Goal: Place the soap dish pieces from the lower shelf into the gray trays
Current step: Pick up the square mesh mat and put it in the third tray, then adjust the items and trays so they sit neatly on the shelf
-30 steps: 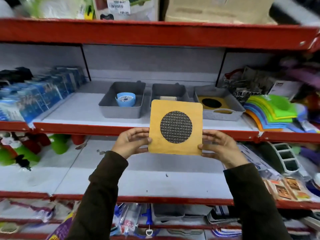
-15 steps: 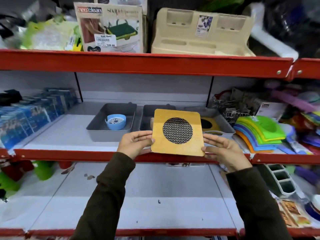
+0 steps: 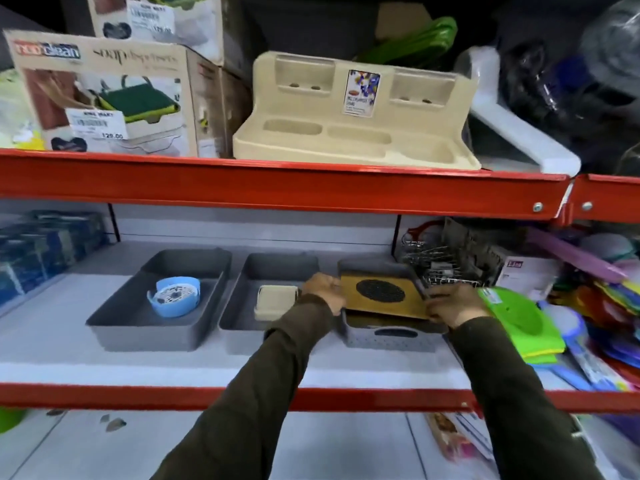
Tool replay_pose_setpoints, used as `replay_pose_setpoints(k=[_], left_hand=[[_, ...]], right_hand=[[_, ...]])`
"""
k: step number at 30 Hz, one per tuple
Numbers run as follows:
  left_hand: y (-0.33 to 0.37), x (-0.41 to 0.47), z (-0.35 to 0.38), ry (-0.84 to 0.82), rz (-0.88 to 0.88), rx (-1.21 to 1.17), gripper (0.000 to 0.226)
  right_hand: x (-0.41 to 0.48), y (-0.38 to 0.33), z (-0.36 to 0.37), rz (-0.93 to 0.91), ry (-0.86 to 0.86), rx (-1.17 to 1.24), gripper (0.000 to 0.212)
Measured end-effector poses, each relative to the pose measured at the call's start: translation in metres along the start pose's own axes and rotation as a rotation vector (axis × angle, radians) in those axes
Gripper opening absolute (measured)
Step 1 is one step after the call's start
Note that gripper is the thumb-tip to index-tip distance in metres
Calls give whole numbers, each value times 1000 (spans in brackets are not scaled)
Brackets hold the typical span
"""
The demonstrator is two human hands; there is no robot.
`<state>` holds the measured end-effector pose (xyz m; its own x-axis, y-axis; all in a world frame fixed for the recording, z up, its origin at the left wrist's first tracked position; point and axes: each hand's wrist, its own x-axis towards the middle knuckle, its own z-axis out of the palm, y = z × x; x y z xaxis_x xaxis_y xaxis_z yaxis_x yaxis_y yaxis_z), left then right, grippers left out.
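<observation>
From the head camera I have both hands out over the middle shelf [image 3: 104, 368], lowering the wooden soap dish plate [image 3: 381, 295] into the right-hand gray tray [image 3: 391, 337]. My left hand [image 3: 323, 293] has its fingers pinching the plate's left edge, and my right hand [image 3: 450, 308] has its fingers pressed on the right front corner. I judge the two-sided hold keeps the flat piece level enough to clear the tray walls. The plate is tilted slightly, its front edge resting over what looks like another wooden piece already in the tray; I cannot tell whether they touch.

The middle gray tray [image 3: 242, 317] holds a cream soap dish [image 3: 275, 301], and the left gray tray [image 3: 138, 330] holds a blue round dish [image 3: 175, 295], so each tray seems to take one kind. A green mat [image 3: 512, 310] lies just beside my right hand, leaving little room on that side. Letting go comes next, I judge.
</observation>
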<state>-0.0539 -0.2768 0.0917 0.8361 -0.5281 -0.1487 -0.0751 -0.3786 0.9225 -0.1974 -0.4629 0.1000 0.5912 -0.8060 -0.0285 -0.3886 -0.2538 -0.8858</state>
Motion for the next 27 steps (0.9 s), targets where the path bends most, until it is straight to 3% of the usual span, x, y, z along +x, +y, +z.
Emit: replay_pose_setpoints(k=[6,11,19,27], left_hand=[[-1,20,18,45,27,33,15],[4,15,29,122,111,193,22],[1,-2,6,121,268,105,34],[-6,-16,-60,304,497,688,63]], right_hand=[[23,8,2,-77,11,-215,23],[24,9,5,-129,-21,-402,29],[5,-4,17,-384,-56,-436,36],[-20,-47,72,-511,-87,-550,52]])
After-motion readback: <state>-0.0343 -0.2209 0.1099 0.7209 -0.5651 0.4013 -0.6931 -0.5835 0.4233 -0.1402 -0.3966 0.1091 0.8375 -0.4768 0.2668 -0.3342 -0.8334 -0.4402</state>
